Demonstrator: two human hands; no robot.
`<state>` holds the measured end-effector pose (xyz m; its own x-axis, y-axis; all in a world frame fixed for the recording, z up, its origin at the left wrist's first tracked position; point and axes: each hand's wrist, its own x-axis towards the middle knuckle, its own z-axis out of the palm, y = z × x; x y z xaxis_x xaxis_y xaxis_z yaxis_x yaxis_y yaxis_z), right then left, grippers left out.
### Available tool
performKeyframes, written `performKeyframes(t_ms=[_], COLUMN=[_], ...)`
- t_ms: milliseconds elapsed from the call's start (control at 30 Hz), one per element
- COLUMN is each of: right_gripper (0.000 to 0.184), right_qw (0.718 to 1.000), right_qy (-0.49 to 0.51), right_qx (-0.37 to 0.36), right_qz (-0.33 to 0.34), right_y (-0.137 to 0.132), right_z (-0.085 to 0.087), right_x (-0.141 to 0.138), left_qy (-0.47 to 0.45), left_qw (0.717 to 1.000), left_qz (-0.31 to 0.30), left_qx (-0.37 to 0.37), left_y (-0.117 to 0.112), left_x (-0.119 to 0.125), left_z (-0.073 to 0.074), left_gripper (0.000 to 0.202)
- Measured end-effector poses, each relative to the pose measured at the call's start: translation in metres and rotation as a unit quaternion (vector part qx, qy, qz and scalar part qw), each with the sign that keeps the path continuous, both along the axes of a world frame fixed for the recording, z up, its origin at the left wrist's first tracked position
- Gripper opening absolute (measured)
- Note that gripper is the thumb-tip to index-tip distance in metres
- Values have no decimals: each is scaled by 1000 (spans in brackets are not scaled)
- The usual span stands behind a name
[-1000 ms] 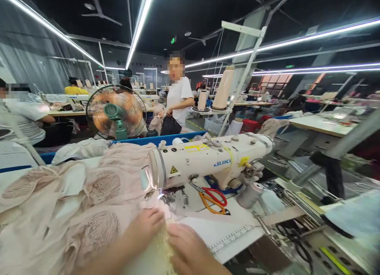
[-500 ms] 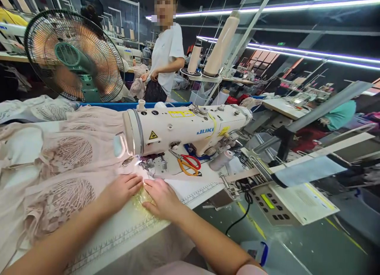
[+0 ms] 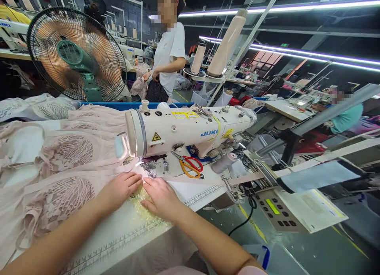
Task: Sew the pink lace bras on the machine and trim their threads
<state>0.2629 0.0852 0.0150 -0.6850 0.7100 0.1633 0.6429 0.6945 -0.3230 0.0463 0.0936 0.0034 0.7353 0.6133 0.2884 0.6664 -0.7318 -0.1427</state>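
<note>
Fabric (image 3: 143, 200) lies by a sewing machine (image 3: 185, 128) marked "JUKI".

A: What occupies the upper left?
B: An electric fan (image 3: 76, 57) with a black wire guard (image 3: 118, 71).
A: And right of it?
B: A co-worker (image 3: 170, 49) in a white T-shirt, standing.
A: Overhead?
B: Linear tube lights (image 3: 282, 13).
A: Far right?
B: A second co-worker (image 3: 347, 116), turquoise top.

Standing co-worker's head (image 3: 173, 8) now apparently more in profile
</note>
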Motion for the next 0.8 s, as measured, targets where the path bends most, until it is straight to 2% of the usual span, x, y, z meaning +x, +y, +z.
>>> performKeyframes(t_ms=[233,633,700,800], right_gripper=[49,48,47,42], right_qw=[999,998,998,994], right_qy=[-42,1,9,9], right_qx=[-1,27,38,85], right_qz=[-33,-53,-57,-67], right_y=[3,2,0,-1], right_z=[5,-15,-21,-30], right_x=[-16,-22,-22,-22], left_qy=[-7,-40,-52,-61], left_qw=[999,994,994,995], left_qz=[25,70,79,80], left_qx=[-42,-73,-61,-7], left_y=[12,31,33,32], left_x=[-7,-12,-11,-7], left_z=[-3,1,4,13], left_gripper=[35,32,32,33])
